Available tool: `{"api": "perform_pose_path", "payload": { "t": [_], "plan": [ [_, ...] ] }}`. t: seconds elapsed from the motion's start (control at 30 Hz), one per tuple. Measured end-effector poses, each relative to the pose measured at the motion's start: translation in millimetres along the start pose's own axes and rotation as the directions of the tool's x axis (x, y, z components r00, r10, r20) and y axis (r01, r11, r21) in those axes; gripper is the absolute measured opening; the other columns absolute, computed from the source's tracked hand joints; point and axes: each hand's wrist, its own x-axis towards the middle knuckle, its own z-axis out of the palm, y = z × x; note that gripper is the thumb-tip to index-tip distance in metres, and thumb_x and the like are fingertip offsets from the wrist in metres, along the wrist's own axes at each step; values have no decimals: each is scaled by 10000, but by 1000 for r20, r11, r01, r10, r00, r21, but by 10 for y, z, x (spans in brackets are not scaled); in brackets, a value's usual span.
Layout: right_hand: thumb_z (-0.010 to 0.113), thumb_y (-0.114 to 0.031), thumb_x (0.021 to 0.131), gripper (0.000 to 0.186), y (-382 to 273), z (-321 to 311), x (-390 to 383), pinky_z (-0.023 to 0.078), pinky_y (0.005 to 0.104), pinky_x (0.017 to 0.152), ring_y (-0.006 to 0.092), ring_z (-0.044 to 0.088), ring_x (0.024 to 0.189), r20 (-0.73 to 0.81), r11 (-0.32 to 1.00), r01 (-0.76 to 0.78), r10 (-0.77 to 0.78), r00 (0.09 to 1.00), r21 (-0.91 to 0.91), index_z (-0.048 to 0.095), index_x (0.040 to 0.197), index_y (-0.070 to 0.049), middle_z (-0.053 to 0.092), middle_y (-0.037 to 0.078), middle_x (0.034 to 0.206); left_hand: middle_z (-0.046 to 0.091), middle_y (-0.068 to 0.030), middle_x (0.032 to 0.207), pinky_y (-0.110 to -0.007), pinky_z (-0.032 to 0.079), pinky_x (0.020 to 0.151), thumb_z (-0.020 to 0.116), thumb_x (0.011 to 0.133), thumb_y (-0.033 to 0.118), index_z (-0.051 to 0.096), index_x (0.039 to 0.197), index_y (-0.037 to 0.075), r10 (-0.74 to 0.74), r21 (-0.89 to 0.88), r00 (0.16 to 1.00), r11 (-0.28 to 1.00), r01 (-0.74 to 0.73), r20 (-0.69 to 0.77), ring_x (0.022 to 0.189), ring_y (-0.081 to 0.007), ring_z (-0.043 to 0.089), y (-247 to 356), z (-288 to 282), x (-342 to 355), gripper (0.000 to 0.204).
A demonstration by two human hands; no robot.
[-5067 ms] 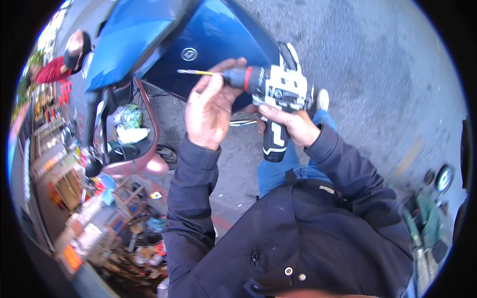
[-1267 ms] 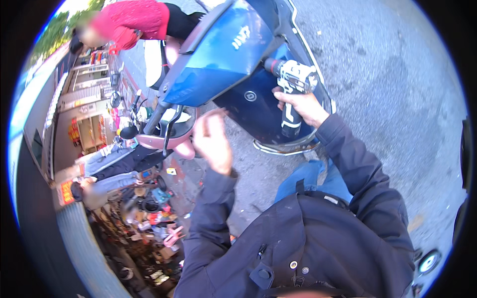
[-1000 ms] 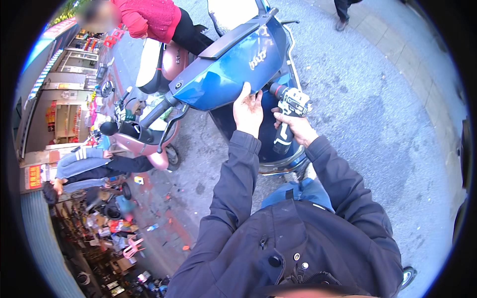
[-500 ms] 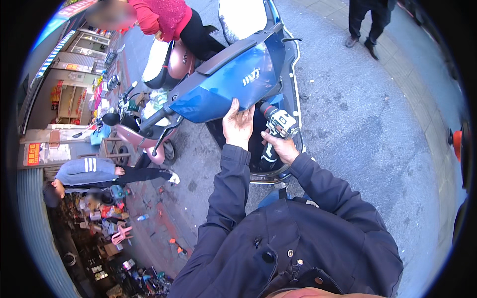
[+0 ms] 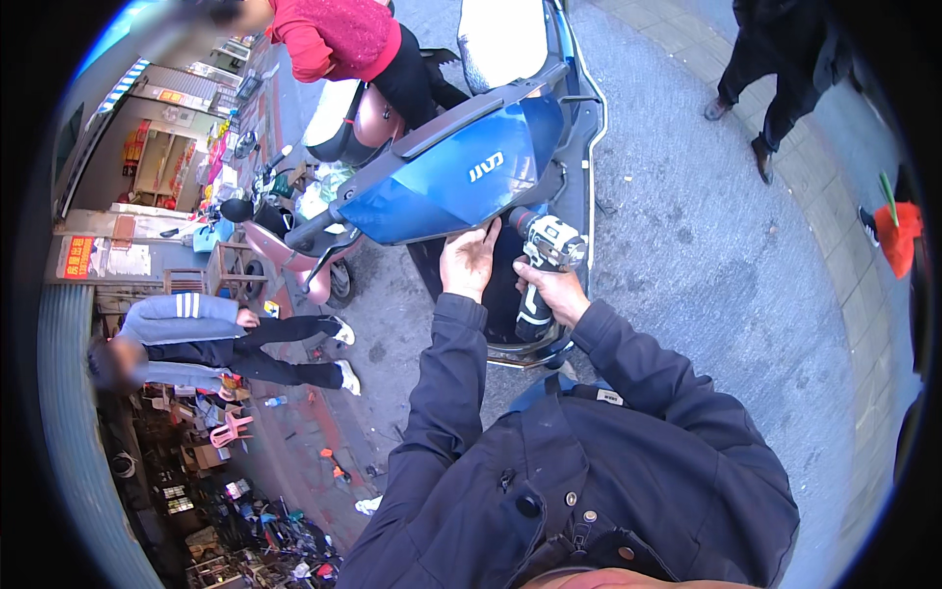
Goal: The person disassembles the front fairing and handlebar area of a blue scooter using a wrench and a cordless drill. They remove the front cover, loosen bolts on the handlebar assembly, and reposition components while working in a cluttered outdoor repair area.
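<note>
Drill (image 5: 549, 243), one: gripped in closed right hand (image 5: 554, 292), nose near blue scooter's (image 5: 446, 187) panel edge, apparently being aligned, calling for steady aim; left hand (image 5: 467, 265) alongside, partly curled, its hold unclear.

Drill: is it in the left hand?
No, the right hand grips the drill by its handle, while the left hand is at the blue panel's lower edge.

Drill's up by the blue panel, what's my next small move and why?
I'd probably lean in for a look before triggering the drill: your right hand grips it, its nose sits by the lower edge of the blue panel near your left hand, and its tip is hidden.
</note>
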Motion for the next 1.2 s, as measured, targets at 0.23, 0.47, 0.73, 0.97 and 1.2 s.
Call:
{"api": "perform_pose_path", "payload": {
  "t": [0.23,0.47,0.73,0.97,1.2],
  "plan": [
    [811,-208,904,276,-61,-56,15,579,290,672,129,673,712,41,995,-90,89,995,30,681,1102,-67,673,5,818,625,-154,1316,-542,419,1158,543,923,-81,537,1338,56,233,79,948,972,-221,-218,1203,-350,624,-318,-301,250,437],
    [796,-201,913,259,-167,-112,-48,579,296,680,144,678,722,23,993,-112,113,993,-22,694,1101,-55,676,18,817,574,-142,1411,-461,408,1142,395,1072,281,513,1382,24,173,84,984,982,-170,-35,1309,-315,527,-497,-599,466,420],
    [769,-167,934,251,-409,-279,-23,580,289,697,136,683,767,-5,983,-138,138,990,-125,707,1143,-43,707,29,917,626,-211,1321,-537,348,1145,469,995,164,631,1223,-29,317,635,943,709,-307,102,1297,-369,520,-603,-257,444,340],
    [740,-148,955,230,-635,-755,135,556,280,703,114,657,775,241,949,-72,151,959,-306,680,1147,-37,674,5,879,519,-193,1480,-569,255,1223,477,959,165,517,1404,-20,270,-369,963,894,-255,-12,1406,-366,428,-586,-137,382,483],
    [743,-101,944,244,-1222,-1526,180,566,283,730,111,655,802,334,917,-213,328,883,-338,675,1163,-18,693,21,940,590,-219,1403,-618,261,1198,506,892,96,619,1308,-30,297,-309,890,860,-406,-345,1357,-405,478,-541,160,374,448]
  ]
}}
